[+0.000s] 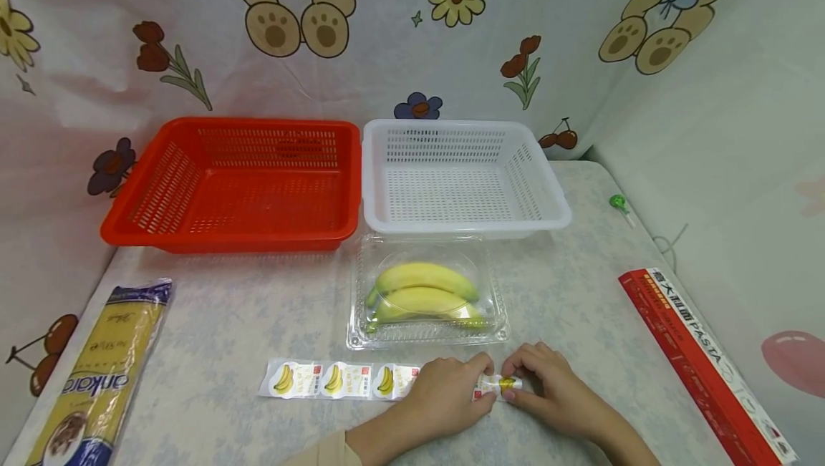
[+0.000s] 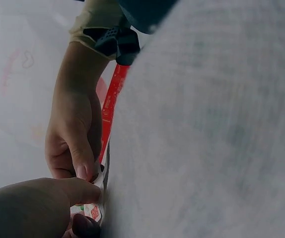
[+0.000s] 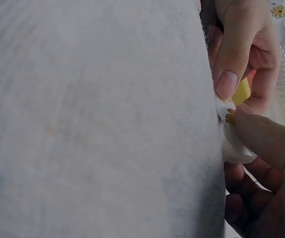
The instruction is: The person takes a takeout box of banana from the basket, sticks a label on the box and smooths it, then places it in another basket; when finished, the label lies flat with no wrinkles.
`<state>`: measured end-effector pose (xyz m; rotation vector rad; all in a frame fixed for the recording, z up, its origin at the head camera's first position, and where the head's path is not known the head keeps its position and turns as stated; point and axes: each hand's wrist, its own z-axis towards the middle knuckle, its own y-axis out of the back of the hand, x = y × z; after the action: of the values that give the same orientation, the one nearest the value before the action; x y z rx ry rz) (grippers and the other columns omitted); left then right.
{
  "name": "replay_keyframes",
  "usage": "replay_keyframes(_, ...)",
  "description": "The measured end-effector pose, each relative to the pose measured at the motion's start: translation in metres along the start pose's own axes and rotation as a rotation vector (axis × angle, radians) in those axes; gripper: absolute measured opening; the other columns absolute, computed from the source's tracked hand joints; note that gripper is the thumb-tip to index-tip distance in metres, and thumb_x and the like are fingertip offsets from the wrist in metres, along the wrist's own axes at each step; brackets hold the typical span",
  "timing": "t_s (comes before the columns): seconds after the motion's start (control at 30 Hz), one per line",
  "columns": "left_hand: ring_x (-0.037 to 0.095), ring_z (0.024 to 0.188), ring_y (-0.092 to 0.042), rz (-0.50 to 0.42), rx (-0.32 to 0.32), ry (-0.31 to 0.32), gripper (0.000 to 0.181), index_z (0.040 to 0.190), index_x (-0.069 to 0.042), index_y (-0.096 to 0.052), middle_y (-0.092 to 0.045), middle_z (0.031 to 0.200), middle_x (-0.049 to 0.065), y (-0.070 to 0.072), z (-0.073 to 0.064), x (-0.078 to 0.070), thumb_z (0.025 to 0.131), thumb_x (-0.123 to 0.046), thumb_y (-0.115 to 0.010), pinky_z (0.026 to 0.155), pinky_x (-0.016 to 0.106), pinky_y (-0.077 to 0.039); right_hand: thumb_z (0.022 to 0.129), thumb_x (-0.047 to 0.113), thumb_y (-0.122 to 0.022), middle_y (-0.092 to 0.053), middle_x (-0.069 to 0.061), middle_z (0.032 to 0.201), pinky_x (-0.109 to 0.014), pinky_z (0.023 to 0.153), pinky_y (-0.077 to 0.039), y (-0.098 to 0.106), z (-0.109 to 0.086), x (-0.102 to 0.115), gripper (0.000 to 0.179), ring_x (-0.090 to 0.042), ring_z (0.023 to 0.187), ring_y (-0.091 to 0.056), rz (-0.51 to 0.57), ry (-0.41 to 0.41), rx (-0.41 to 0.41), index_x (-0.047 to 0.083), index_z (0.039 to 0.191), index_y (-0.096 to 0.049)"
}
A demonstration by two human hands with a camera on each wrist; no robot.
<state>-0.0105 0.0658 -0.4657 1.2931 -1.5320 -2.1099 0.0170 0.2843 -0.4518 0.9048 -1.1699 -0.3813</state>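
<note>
A strip of banana stickers (image 1: 346, 380) lies on the table, several labels showing to the left of my hands. My left hand (image 1: 446, 396) lies over the strip and holds it between thumb and index finger near its right end. Just to the right, my right hand (image 1: 559, 393) pinches the strip's end, which curls up in the right wrist view as a white rolled piece (image 3: 236, 148). Both thumbs sit close together there. Part of the strip is hidden under the left hand. Behind the hands stands a closed clear plastic box (image 1: 358, 330) with two bananas (image 1: 425, 301) inside.
At the back, a red basket (image 1: 238, 240) and a white basket (image 1: 467, 226) stand side by side. A pasta bag (image 1: 99, 373) lies at left. A red pasta box (image 1: 702, 358) and a green lollipop (image 1: 618, 202) lie along the right edge, beside the wall.
</note>
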Motion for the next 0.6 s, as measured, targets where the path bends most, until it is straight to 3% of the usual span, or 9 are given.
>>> replay_keyframes(0.3,-0.003,0.050,-0.042,-0.004,-0.026,-0.017,0.024,0.109,-0.028,-0.061,-0.050,0.056,-0.019,0.0005,-0.0020,-0.0008,0.090,-0.039,-0.069,0.045,0.017,-0.028,0.082,0.010,-0.079,-0.066,0.005,0.095,-0.019,0.073,-0.048,-0.0029,0.0020,-0.0030,0.028,-0.006,0.084,-0.057,0.201,0.053,-0.049,0.016,0.107,-0.068)
replay_keyframes(0.6,-0.003,0.050,-0.043,0.009,-0.033,-0.017,0.024,0.111,-0.028,-0.063,-0.052,0.057,-0.019,0.0004,-0.0021,-0.0011,0.090,-0.037,-0.069,0.045,0.017,-0.028,0.076,0.012,-0.085,-0.062,0.015,0.090,-0.015,0.075,-0.046,-0.0053,0.0000,0.0021,0.028,-0.001,0.084,-0.055,0.078,-0.034,-0.100,0.024,0.096,-0.070)
